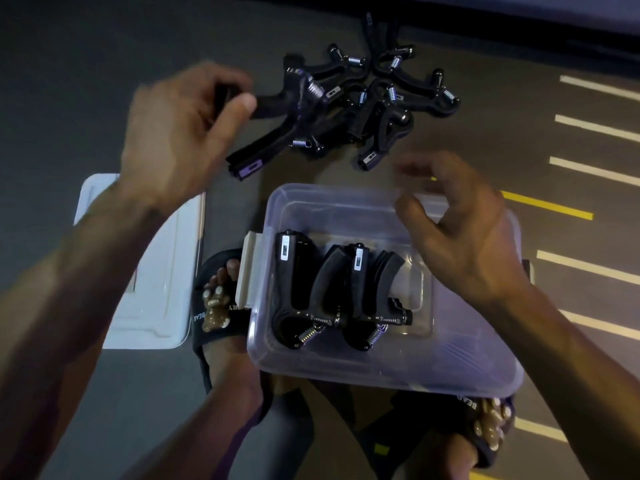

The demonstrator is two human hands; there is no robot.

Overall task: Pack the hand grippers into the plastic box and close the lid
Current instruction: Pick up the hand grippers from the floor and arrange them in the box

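Head view: left hand [180,133] pinching handle of one hand gripper [273,109] at edge of loose pile [374,95] on floor. Right hand [457,230] empty, fingers loosely spread over plastic box [381,372]. Two packed grippers [332,296] inside, side by side. Lid [149,268] lies left of box. Best: lift clear of tangle, lay parallel beside packed pair.

Dim, perhaps carpeted striped floor [519,140]

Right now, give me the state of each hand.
Left hand: closed on the handle of a hand gripper from the pile.
Right hand: open, holding nothing, above the plastic box.
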